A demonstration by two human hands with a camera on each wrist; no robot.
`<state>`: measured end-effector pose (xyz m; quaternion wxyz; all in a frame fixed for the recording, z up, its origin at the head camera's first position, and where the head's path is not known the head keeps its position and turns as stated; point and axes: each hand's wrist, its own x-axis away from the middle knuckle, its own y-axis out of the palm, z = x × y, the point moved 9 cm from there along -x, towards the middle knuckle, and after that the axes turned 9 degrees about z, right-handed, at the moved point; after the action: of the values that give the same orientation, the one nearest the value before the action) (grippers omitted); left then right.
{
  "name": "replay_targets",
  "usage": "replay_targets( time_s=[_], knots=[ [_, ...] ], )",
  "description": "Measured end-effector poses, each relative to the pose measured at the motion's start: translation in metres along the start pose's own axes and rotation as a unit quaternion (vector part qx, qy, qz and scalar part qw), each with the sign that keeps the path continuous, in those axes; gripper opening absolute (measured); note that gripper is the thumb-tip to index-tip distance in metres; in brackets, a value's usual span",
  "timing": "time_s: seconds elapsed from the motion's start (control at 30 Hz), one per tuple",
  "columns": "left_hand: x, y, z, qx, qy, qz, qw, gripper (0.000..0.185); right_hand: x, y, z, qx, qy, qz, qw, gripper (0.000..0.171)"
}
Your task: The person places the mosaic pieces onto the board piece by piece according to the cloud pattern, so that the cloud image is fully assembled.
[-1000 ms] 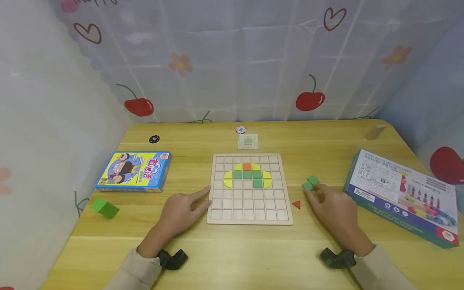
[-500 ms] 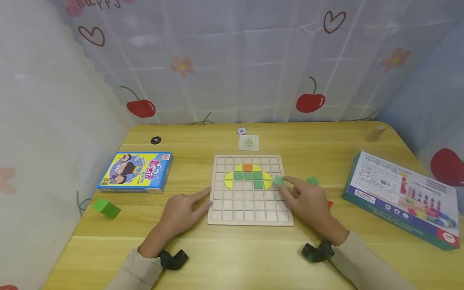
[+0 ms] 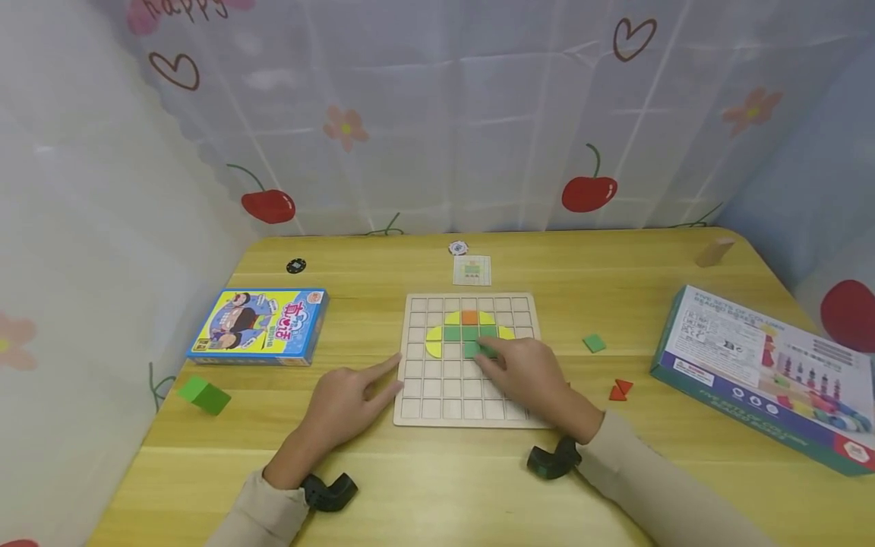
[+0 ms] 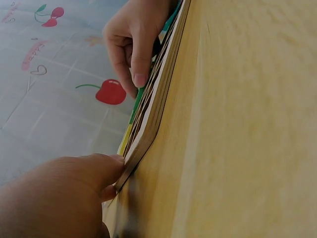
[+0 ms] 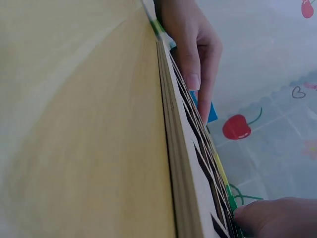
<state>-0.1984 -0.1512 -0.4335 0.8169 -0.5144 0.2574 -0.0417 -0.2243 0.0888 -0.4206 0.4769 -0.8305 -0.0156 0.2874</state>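
A wooden grid board (image 3: 433, 409) lies mid-table, with yellow quarter-round tiles, an orange square (image 3: 469, 317) and several green squares in its cells. My right hand (image 3: 529, 372) reaches over its right side. Thumb and index finger pinch a green square tile (image 3: 470, 349) right at a cell below the green row, partly covering the tiles beside it. Extended thumb and index finger of my left hand (image 3: 345, 403) touch the board's left edge; the left wrist view shows that thumb (image 4: 111, 166) at the edge.
Right of the board lie a loose green square (image 3: 594, 343) and red triangles (image 3: 620, 390). Boxes stand left (image 3: 260, 327) and right (image 3: 766, 376). A pattern card (image 3: 472, 270), a white chip (image 3: 458, 248), a black chip (image 3: 296, 266), a green block (image 3: 205, 395) and a wooden block (image 3: 715, 252) surround it.
My right hand has picked one green square from the two at the right and carried it left onto the board. My left hand has stayed at the board's edge.
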Motion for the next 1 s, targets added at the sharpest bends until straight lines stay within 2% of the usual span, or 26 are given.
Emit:
replay_targets(
  time_s=[0.17,0.43,0.5,0.6,0.7,0.8,0.9,1.0],
  knots=[
    [-0.001,-0.001,0.000,-0.002,0.004,0.000,1.0000,0.045,0.001,0.000,-0.001,0.002,-0.007,0.031,1.000,0.027],
    [0.000,0.000,-0.001,0.005,0.002,0.001,1.0000,0.045,0.006,-0.003,0.001,-0.018,-0.013,0.051,0.998,0.024],
    [0.000,0.001,-0.001,0.006,0.003,0.002,1.0000,0.045,0.008,-0.010,0.003,-0.031,-0.013,0.071,0.997,0.023],
    [0.000,0.001,0.000,0.005,0.003,0.003,1.0000,0.045,0.015,-0.029,0.010,-0.047,-0.018,0.125,0.991,0.021],
    [0.001,0.001,0.000,0.005,0.004,0.004,1.0000,0.045,0.025,-0.050,0.025,-0.040,-0.015,0.180,0.983,0.019],
    [0.000,0.000,0.002,0.005,0.009,0.009,0.9999,0.045,0.038,-0.069,0.049,-0.006,0.006,0.207,0.978,0.018],
    [0.000,-0.001,0.002,0.004,0.011,0.010,0.9999,0.044,0.052,-0.086,0.073,0.040,0.043,0.211,0.976,0.018],
    [0.000,-0.001,0.001,0.004,0.007,0.007,0.9999,0.045,0.062,-0.099,0.091,0.072,0.085,0.197,0.974,0.021]
  ],
)
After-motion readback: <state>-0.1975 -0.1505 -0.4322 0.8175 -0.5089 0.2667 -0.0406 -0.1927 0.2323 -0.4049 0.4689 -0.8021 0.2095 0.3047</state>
